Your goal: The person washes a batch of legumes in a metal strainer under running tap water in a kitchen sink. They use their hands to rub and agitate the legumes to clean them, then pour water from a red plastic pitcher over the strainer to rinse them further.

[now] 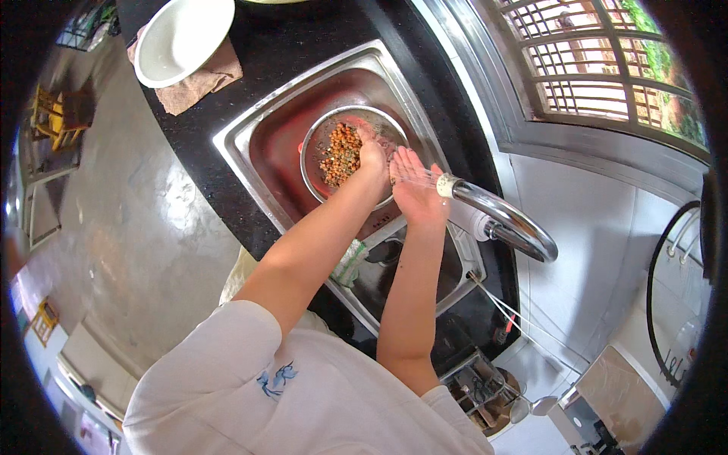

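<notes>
Far to the left of the left hand [371, 155], a yellow chair [47, 120] stood on the grey floor [178, 197]. Nearer, but well apart from the hand on its upper left, a white basin [186, 38] sat tilted on a brown cloth [201, 83] on the black countertop [171, 129]. Next, around and below the hands, the steel sink [277, 144]. Inside it, right under the left hand, the round metal bowl [345, 117]; small brown pieces [341, 148] lay in it, heaped just left of that hand. Below the left hand, between the forearms, a green-and-white cloth [350, 264] by the second basin's edge. Left hand itself: over the bowl's right part, fingers blurred by water; could not be told whether they were closed on anything. Right hand [413, 182]: just beside it, palm up, fingers stretched out, nothing seen in it but water; contact between the two hands could not be told. Just right of the right palm, the tap [504, 212] arched in, its pale nozzle [446, 184] sending a thin stream across that hand. Lower right of it, white cables [493, 299]. Farthest right and higher, well apart from both hands, a barred window [599, 68].
</notes>
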### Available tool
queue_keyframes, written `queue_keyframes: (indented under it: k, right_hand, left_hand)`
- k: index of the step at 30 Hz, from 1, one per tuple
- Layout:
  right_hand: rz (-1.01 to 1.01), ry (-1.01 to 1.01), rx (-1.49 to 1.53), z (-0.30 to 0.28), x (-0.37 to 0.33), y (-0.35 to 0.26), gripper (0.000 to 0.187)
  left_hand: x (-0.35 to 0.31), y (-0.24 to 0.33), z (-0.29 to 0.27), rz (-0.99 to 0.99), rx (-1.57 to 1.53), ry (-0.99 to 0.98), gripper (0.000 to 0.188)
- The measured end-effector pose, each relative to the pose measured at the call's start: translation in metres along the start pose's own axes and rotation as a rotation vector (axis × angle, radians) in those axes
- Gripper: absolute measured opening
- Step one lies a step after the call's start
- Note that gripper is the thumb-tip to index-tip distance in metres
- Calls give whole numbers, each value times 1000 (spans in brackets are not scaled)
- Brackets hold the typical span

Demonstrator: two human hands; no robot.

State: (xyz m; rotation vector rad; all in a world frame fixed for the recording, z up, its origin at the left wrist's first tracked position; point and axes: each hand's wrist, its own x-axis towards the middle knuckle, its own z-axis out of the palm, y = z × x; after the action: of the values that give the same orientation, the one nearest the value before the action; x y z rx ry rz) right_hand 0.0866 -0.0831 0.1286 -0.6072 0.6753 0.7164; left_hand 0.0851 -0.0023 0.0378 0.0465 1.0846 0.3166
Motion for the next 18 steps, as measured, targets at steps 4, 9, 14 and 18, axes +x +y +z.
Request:
queue_keyframes:
  k: [4, 9, 14, 18]
  right_hand:
    - [-85, -25, 2, 5, -4, 1, 59]
    - [-61, -31, 108, 18, -5, 4, 61]
    - [-28, -65, 104, 16, 6, 12, 61]
    - [-31, -104, 58, 26, 0, 17, 60]
  left_hand:
    - [8, -3, 0, -23, -59, 21, 68]
    - [13, -1, -10, -26, -101, 59, 75]
    - [-15, 18, 0, -100, -161, 119, 79]
    - [-9, 27, -6, -70, -260, 97, 67]
